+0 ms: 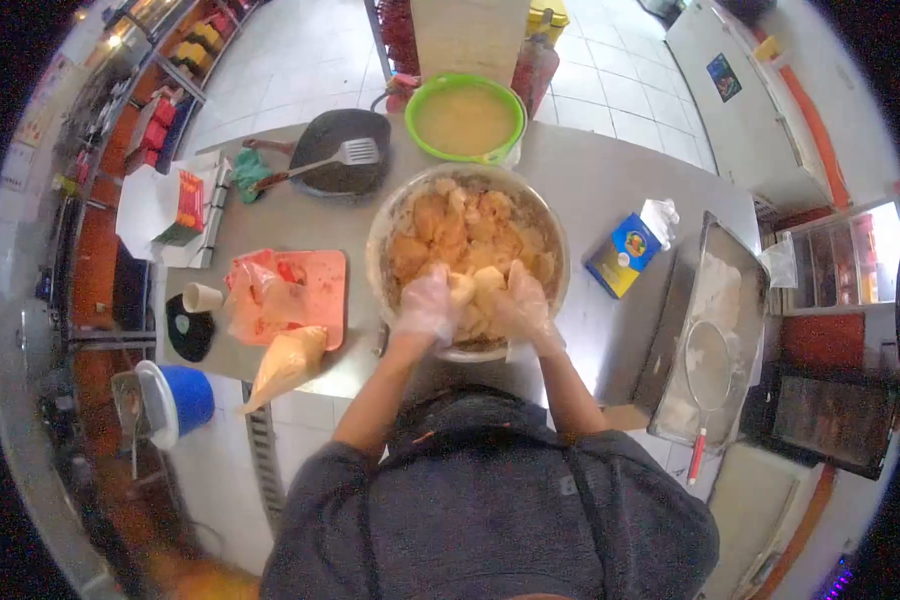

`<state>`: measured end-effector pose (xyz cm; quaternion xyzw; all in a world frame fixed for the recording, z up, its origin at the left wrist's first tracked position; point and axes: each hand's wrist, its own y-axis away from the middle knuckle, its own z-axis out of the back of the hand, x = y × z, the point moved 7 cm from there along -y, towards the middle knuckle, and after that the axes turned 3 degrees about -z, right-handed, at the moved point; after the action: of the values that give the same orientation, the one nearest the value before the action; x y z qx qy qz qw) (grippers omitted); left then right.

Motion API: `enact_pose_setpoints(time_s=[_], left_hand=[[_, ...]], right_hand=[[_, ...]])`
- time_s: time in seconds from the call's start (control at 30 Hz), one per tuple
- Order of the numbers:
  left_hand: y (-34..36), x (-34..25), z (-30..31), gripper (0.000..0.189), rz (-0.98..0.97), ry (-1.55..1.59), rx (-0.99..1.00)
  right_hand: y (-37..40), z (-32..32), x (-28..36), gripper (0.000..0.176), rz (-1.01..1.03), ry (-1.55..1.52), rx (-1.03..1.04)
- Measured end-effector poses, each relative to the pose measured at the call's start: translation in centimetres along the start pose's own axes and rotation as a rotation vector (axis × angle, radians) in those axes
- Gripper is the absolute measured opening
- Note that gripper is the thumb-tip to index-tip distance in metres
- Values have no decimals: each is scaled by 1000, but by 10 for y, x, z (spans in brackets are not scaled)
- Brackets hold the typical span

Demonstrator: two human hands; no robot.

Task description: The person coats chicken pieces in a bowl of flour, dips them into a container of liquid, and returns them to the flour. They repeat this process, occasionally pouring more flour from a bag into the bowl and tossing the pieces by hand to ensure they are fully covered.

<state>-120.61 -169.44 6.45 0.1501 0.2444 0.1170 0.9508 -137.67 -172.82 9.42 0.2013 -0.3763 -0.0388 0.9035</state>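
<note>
Chicken pieces (465, 235) fill the metal bowl (560, 228) on the counter (595, 185) — at its near rim the gloved left hand (425, 305) and right hand (523, 305) each curl around a pale piece, side by side.

left hand (426, 305) and right hand (523, 306) close together (both gloved)

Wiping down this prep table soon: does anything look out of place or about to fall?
The cone-shaped orange bag lies tilted, its tip past the table's front edge. The strainer's red handle also juts beyond the flour tray.
</note>
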Motion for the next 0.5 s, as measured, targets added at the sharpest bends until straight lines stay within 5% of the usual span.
enact_pose_setpoints(time_s=[0.07,0.13,0.17,0.23,0.27,0.3,0.33,0.37,0.4,0.47,0.5], left_hand=[[-2,-22,17,26,-144,-110,28],[-8,-22,16,28,-190,-45,-30],[-10,-19,12,30,-228,19,-72],[-16,1,-7,32,-379,-50,-192],[-12,-3,-8,34,-524,-112,-309],[-13,0,-19,34,-530,-110,-298],[-15,9,-26,35,-423,289,-228],[-13,13,-29,37,-297,681,-157],[-5,9,-25,37,-298,680,-158],[32,-31,11,41,-429,-30,-105],[33,-35,24,41,-428,-36,-111]], right_hand=[[-8,-9,-21,43,44,-98,-60],[-21,-8,-37,45,423,-339,-223],[-15,4,-27,45,426,-342,-231],[-3,-3,-17,51,152,-785,315],[1,4,-10,51,147,-789,306],[3,13,-1,47,212,-419,185],[7,16,2,44,266,-45,70],[7,8,-6,44,257,-46,72],[1,-3,-15,41,299,64,7],[-1,-15,-22,37,352,169,-58],[6,-11,-19,33,466,141,-169]])
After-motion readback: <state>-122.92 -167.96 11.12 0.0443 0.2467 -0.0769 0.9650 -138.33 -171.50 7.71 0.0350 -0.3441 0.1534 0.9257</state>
